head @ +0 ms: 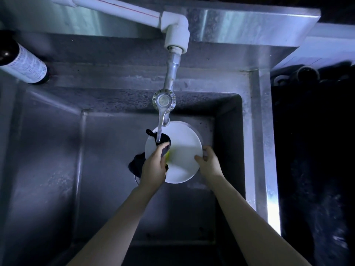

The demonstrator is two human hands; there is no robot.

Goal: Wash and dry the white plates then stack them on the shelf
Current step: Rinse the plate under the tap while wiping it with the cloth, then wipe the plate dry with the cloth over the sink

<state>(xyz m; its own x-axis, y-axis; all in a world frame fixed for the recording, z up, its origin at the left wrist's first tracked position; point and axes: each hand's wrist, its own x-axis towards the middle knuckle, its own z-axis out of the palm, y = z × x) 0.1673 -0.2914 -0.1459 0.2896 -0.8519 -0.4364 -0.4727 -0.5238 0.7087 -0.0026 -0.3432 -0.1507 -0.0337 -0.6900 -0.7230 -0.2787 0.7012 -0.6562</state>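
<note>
The white plate is held tilted, low inside the steel sink, towards its right rear corner and just under the metal tap. The right hand has its grip clamped on the plate's right rim, thumb on the face and fingers curled behind the edge. The left hand has its grip closed round a sponge, yellow on one side and dark on the other, pressed against the left part of the plate's face. A dark, rag-like thing shows past the plate's left edge, below the left hand; I cannot tell what it is. From the tap a slim, shiny length reaches down to the plate's upper left; whether that is a lever or running water is unclear. The tap hangs from a white plastic pipe that crosses above the sink's back wall. On the ledge at the far left stands a dark bottle with a white printed label.
</note>
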